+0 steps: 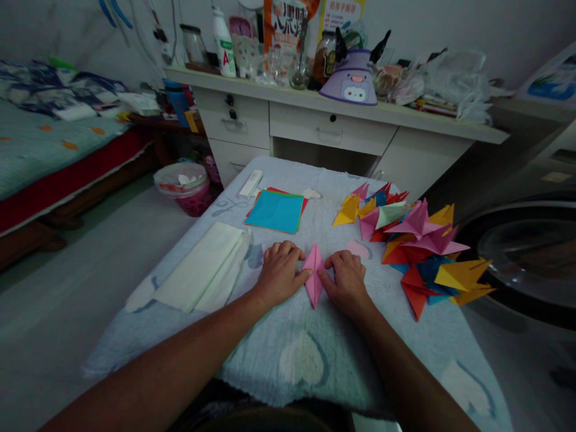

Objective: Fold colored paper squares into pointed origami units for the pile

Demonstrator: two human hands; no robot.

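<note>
A pink sheet of origami paper (pixel 315 277), folded into a narrow diamond with a crease down its middle, lies flat on the cloth-covered table. My left hand (pixel 282 270) is at its left edge, the thumb touching the paper and the other fingers curled. At the right edge, my right hand (pixel 345 277) presses the paper with bent fingers and thumb. Just beyond my left hand rests a stack of coloured square paper (pixel 275 210), blue on top. To the right stands a pile of folded paper cranes (pixel 418 228) in several colours.
A folded pale cloth (pixel 202 264) lies on the table's left side, and a small white box (pixel 251 184) sits behind it. A white desk (pixel 306 123) crowded with bottles and jars stands beyond. A bin (pixel 184 186) is at the left, a washing machine (pixel 531 240) at the right.
</note>
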